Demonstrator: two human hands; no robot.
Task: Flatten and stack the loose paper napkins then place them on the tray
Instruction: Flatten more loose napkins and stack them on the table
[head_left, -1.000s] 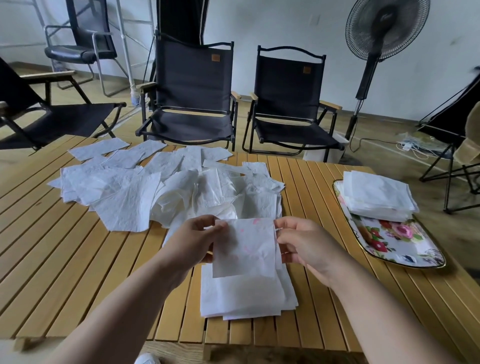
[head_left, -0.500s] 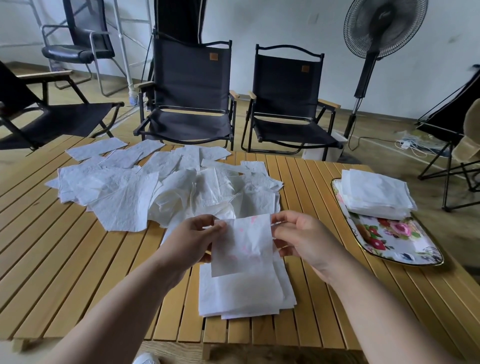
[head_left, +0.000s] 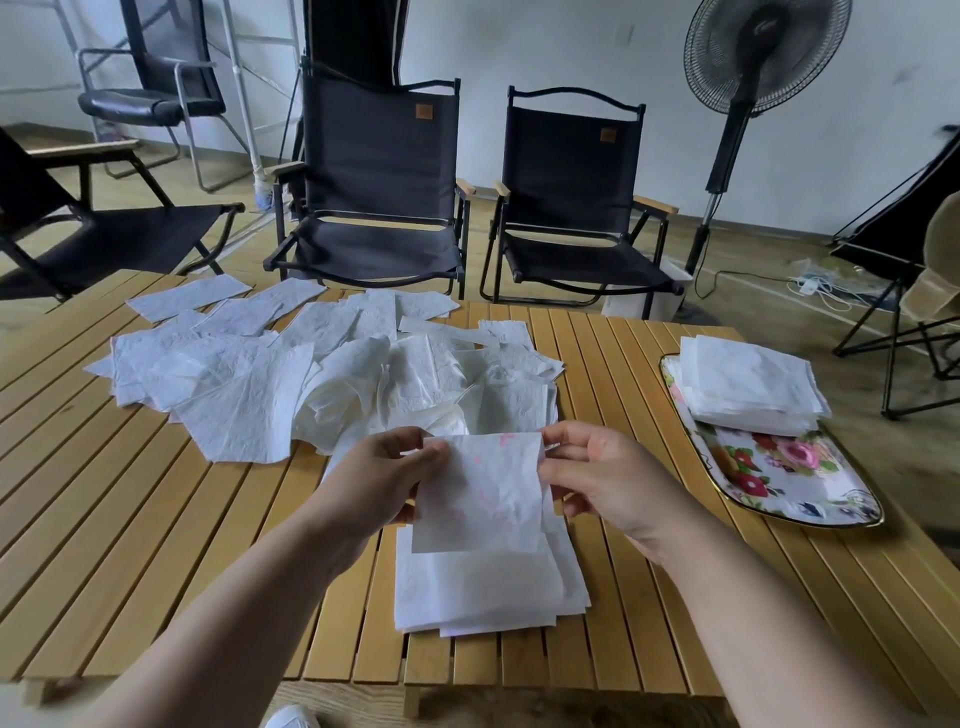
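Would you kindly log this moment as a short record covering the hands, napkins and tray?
held napkin: lifted, faint pink marks
left hand: pinches its upper left edge
right hand: pinches its upper right edge
near stack: flat on the wooden table, under the held napkin
loose pile: crumpled, farther back and left
tray: floral, at right, bearing another stack

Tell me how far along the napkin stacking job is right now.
Done: one flattened stack sits on the floral tray. In hand: the left hand and right hand pinch a napkin by its top corners above a second stack on the table. Left: a big loose pile, some crumpled, covers the far side of the table, so much work remains.
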